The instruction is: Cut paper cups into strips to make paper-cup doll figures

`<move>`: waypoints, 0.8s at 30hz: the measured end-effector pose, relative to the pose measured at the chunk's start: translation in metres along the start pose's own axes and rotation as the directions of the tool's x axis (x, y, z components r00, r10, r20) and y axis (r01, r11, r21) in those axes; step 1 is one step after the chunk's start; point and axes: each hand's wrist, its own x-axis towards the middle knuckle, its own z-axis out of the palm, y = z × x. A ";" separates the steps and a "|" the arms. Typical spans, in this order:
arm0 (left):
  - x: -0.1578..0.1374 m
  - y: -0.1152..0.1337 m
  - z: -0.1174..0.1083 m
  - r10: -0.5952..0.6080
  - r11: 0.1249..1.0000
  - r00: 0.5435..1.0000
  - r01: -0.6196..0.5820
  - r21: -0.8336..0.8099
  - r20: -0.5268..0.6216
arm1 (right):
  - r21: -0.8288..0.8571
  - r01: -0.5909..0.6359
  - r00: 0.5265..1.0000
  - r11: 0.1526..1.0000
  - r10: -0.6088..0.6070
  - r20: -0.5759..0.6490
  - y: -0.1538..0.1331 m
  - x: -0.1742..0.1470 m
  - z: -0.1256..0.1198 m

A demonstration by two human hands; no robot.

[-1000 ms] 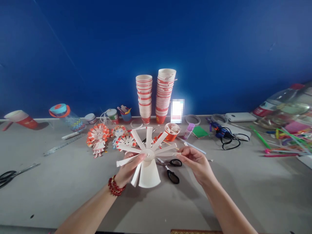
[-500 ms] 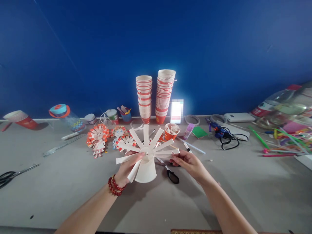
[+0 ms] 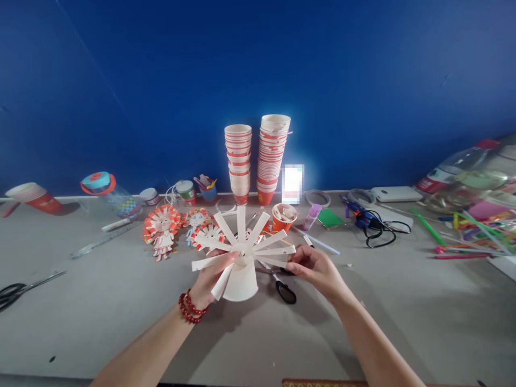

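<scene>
A white paper cup [image 3: 241, 282], its wall cut into strips that fan out from the base with one broad uncut section facing me, is held above the table. My left hand [image 3: 213, 274], with red bead bracelets at the wrist, is closed on its centre, thumb on top by a small hole. My right hand [image 3: 310, 269] pinches the end of a strip on the right side. Under the cup on the table lie black-handled scissors [image 3: 286, 293], their blades partly hidden by the cup. Behind it sit paper figures with red-and-white fringes [image 3: 161, 228].
Two tall stacks of paper cups [image 3: 240, 156] stand by the blue wall. A red cup of paper scraps [image 3: 284, 216], a glue stick [image 3: 311, 216] and a glue gun [image 3: 368, 220] are nearer. Coloured straws [image 3: 479, 231] lie right, another pair of scissors [image 3: 28, 288] left.
My right fingers have shifted slightly, from the strip pointing right to the one just below it. The left hand and cup stay nearly still.
</scene>
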 end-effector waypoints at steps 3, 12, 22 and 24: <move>0.001 0.000 0.007 -0.062 0.997 0.997 0.065 -0.044 0.053 | 0.164 0.124 0.992 0.979 -0.124 -0.010 -0.008 -0.001 -0.003; 0.000 -0.007 0.005 -0.083 0.996 0.988 0.081 0.022 0.131 | 0.105 0.015 0.996 0.994 -0.006 -0.086 -0.014 -0.002 0.002; 0.004 -0.010 0.003 -0.082 0.996 0.973 0.071 0.059 0.216 | 0.243 -0.016 0.983 0.970 0.059 -0.172 -0.012 0.001 0.000; 0.004 -0.011 0.003 -0.061 0.996 0.969 0.043 0.082 0.240 | 0.268 0.004 0.994 0.963 0.025 -0.104 -0.015 0.000 -0.002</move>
